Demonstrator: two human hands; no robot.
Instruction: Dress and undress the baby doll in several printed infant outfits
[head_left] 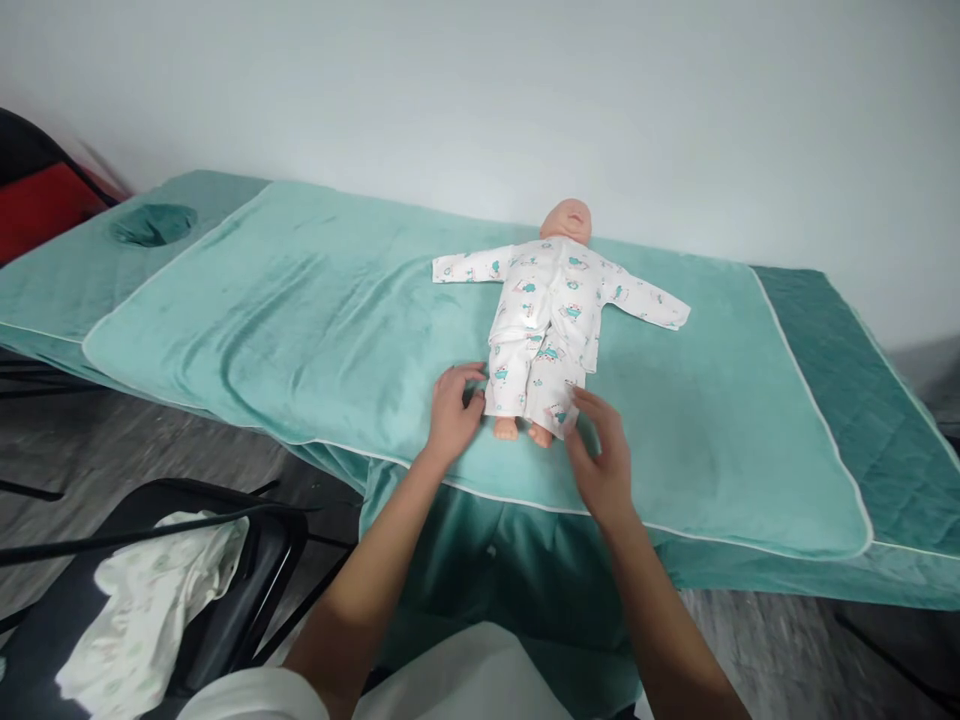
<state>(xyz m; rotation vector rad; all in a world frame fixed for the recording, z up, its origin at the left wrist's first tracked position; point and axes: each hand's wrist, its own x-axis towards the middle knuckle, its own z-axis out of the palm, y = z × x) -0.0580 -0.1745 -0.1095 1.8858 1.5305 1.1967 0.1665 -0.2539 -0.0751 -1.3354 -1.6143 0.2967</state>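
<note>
Doll [553, 285] faceup, legs [511, 375] betw. L grip [453, 408] & R grip [606, 458], digits apart on both.

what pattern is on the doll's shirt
The shirt is white with small teal and reddish prints, shown best in the head view.

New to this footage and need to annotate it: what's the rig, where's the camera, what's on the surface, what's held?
No machine here: just a person's bare hands. The single picture comes from a head-worn camera looking forward and down.

A doll lies face up on a green cover over a padded table. It wears a printed white top, sleeves spread sideways, and matching trousers.

The left hand is beside one trouser leg, holding nothing visible. The right hand is at the other leg's hem; whether it grips isn't clear.
</note>
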